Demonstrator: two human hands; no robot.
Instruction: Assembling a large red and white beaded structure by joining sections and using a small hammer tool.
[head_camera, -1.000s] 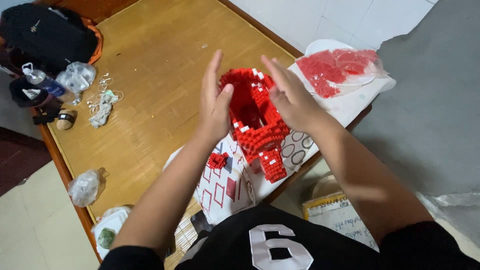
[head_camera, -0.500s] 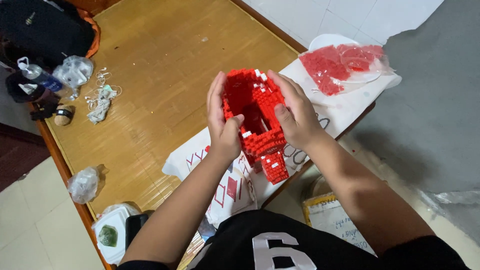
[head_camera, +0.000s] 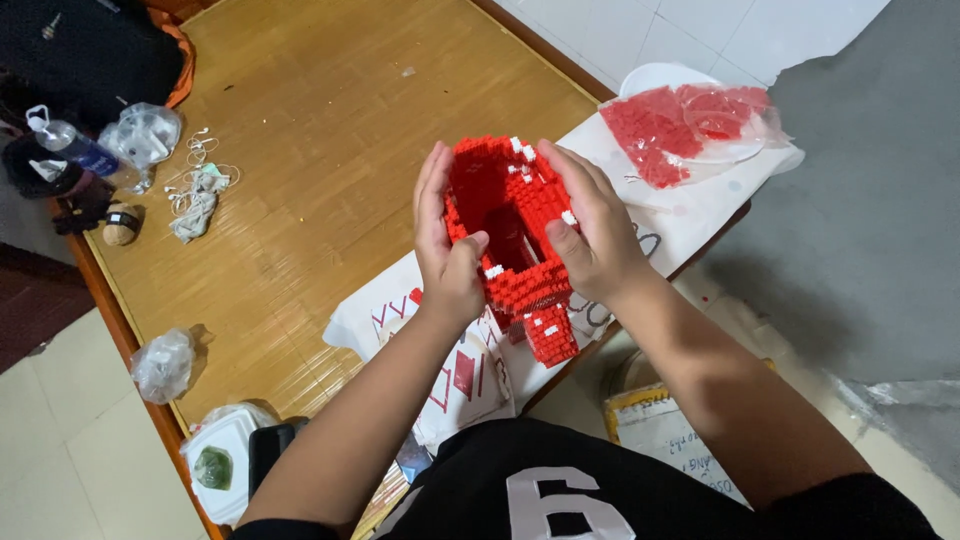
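Note:
A hollow red brick model (head_camera: 508, 225) with a few white bricks is held up above the table between both hands. My left hand (head_camera: 447, 240) presses flat against its left wall, thumb hooked over the near edge. My right hand (head_camera: 590, 225) clasps the right wall, thumb inside the rim. A red block hangs from the model's near bottom end. Beneath it lies a white printed instruction sheet (head_camera: 450, 365).
A clear bag of loose red bricks (head_camera: 680, 120) rests on a white plate at the far right. On the wooden table (head_camera: 330, 130) lie a plastic bottle (head_camera: 70, 145), white cables (head_camera: 195, 190), crumpled bags and a black bag (head_camera: 90, 45). A white box (head_camera: 215, 460) sits at the near edge.
Both hands went from open and apart beside the model to closed against its two sides. The model has been lifted slightly and held up.

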